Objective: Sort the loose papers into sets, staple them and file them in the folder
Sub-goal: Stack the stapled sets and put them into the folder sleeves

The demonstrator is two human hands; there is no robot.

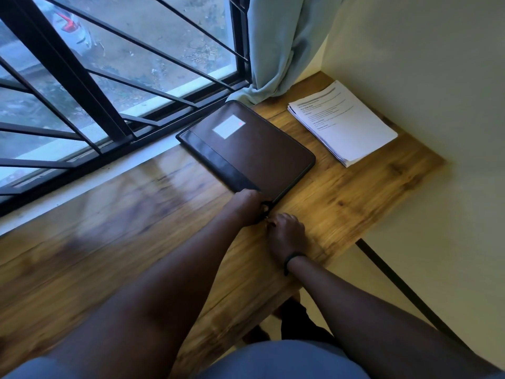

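Note:
A dark brown zippered folder (254, 149) with a white label lies closed on the wooden desk (123, 228), near the window. My left hand (247, 205) grips the folder's near corner. My right hand (284, 232) sits just beside that corner, fingertips pinching what looks like the zipper pull. A stack of printed white papers (343, 123) lies at the far right of the desk, by the wall. No stapler is in view.
A barred window (109, 77) runs along the desk's far edge. A pale blue curtain (281, 45) hangs in the corner and touches the desk behind the folder. A cream wall (437, 77) bounds the right side. The desk's right edge drops off beside my right wrist.

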